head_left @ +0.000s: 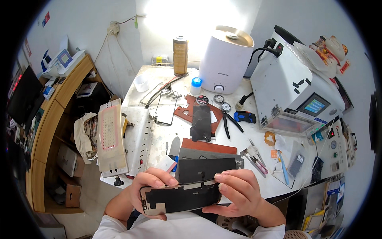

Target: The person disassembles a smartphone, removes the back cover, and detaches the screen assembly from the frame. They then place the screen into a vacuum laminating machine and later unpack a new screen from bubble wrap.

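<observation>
Just above my lap I hold a phone screen point(181, 200) by its two ends, its black back with silver metal parts facing me. My left hand point(149, 190) is closed round its left end, fingertips on the upper edge. My right hand point(241, 194) grips the right end, thumb below and fingers along the top edge. Directly behind it is a plain black flat panel point(215, 165); whether the two touch is unclear. Beneath that lie a grey mat point(191, 153) and a reddish-brown pad point(209, 146). Farther back lies a dark phone screen point(201, 121).
A white machine with a display point(292, 85) stands at right, a white humidifier point(227, 59) and spray can point(180, 55) behind. Cutting pliers point(229, 119), tweezers point(256, 148) and a blue-handled tool point(283, 169) lie at right. Left are a thin metal frame point(165, 107) and a perforated heating plate point(110, 133).
</observation>
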### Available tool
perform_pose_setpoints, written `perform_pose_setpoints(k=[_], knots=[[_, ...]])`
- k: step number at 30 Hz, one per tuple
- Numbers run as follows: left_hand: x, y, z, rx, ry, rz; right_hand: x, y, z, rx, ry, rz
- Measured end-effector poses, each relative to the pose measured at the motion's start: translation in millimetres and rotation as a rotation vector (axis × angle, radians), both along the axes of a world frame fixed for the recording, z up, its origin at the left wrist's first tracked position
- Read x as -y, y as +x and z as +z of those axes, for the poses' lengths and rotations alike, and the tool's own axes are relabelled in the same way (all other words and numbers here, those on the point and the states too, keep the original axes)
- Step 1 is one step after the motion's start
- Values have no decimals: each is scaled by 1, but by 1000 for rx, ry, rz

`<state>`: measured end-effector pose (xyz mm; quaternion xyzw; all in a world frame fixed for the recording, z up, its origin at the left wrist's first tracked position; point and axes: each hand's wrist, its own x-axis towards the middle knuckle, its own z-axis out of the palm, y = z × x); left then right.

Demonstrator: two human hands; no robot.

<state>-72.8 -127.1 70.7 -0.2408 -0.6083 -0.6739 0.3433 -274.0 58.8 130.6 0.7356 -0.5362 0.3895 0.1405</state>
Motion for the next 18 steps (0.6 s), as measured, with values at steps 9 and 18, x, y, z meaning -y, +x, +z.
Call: perform_pose_setpoints(k=[9, 18], knots=[[-2, 1, -2, 20, 18, 12, 1, 4, 2, 76, -6, -19], [1, -2, 2, 35, -29, 29, 0, 2, 2, 76, 5, -19]])
